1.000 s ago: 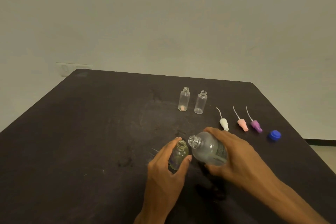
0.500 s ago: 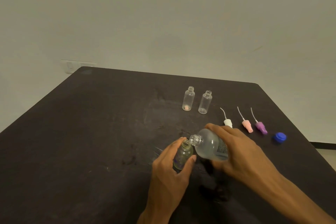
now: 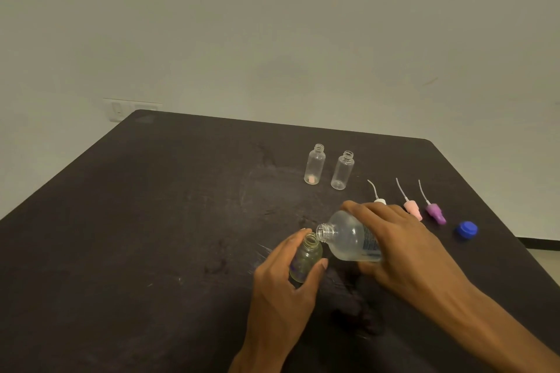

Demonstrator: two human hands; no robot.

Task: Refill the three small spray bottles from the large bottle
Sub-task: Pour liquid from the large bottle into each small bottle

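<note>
My left hand [image 3: 280, 281] grips a small clear spray bottle [image 3: 306, 257] with its neck open. My right hand [image 3: 403, 248] holds the large clear bottle [image 3: 348, 238] tilted to the left, its open mouth right at the small bottle's neck. Two other small bottles stand uncapped farther back, one [image 3: 314, 164] with a pink spot at its base, the other [image 3: 342, 170] just right of it. A white spray head [image 3: 377, 197], partly hidden by my right hand, lies in a row with a pink spray head [image 3: 410, 207] and a purple spray head [image 3: 435, 213].
A blue cap [image 3: 467, 229] lies at the right end of that row. Everything sits on a dark table [image 3: 151, 221] whose right edge runs close to the cap. A pale wall with a switch plate [image 3: 131, 108] rises behind the table.
The large bottle's mouth has come closer to the small bottle's neck and now meets it. Both hands keep their hold.
</note>
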